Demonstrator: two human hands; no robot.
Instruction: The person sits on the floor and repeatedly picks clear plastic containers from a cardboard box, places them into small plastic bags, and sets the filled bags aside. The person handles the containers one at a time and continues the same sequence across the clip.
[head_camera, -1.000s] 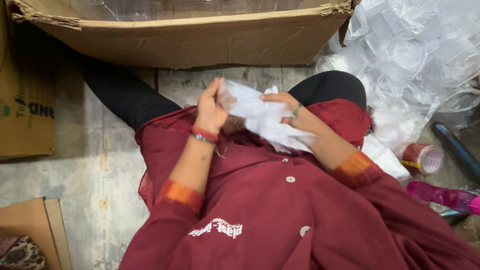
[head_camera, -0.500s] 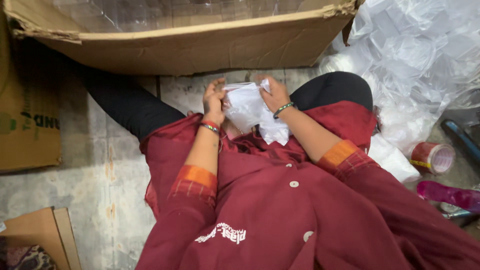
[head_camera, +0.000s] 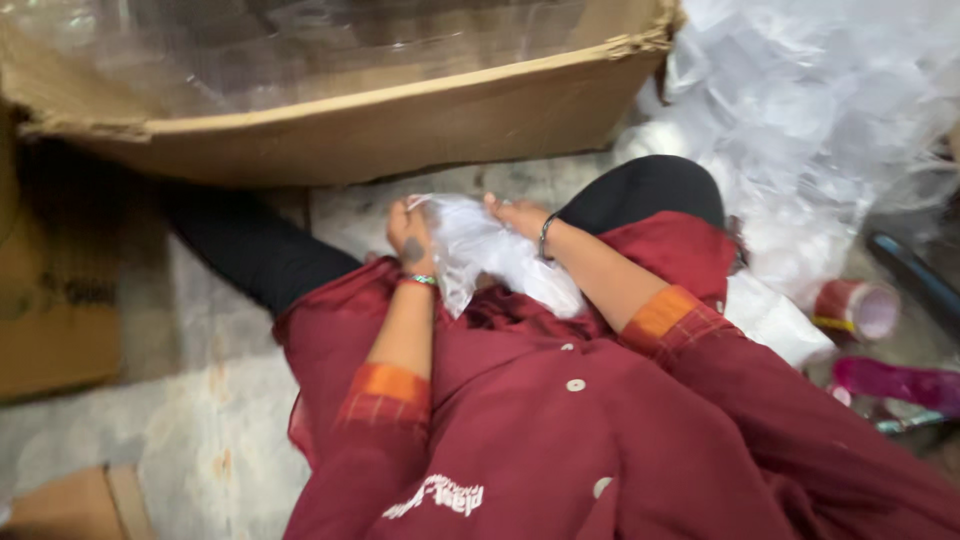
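I sit on the floor in a dark red tunic with my legs spread. Both hands hold a crumpled clear plastic bag (head_camera: 490, 255) over my lap. My left hand (head_camera: 410, 235) grips its left edge, fingers closed on the film. My right hand (head_camera: 515, 215), with a dark bangle at the wrist, pinches the bag's top right edge. The bag hangs down between my forearms onto the tunic.
A large open cardboard box (head_camera: 400, 120) lined with clear plastic stands right in front of me. A heap of clear plastic bags (head_camera: 830, 110) lies at the right. A red tape roll (head_camera: 860, 308) and a pink object (head_camera: 900, 385) rest nearby. Another carton (head_camera: 50, 300) stands at left.
Both hands have moved forward and down with the plastic bag, away from my chest toward the box. The view has shifted slightly.
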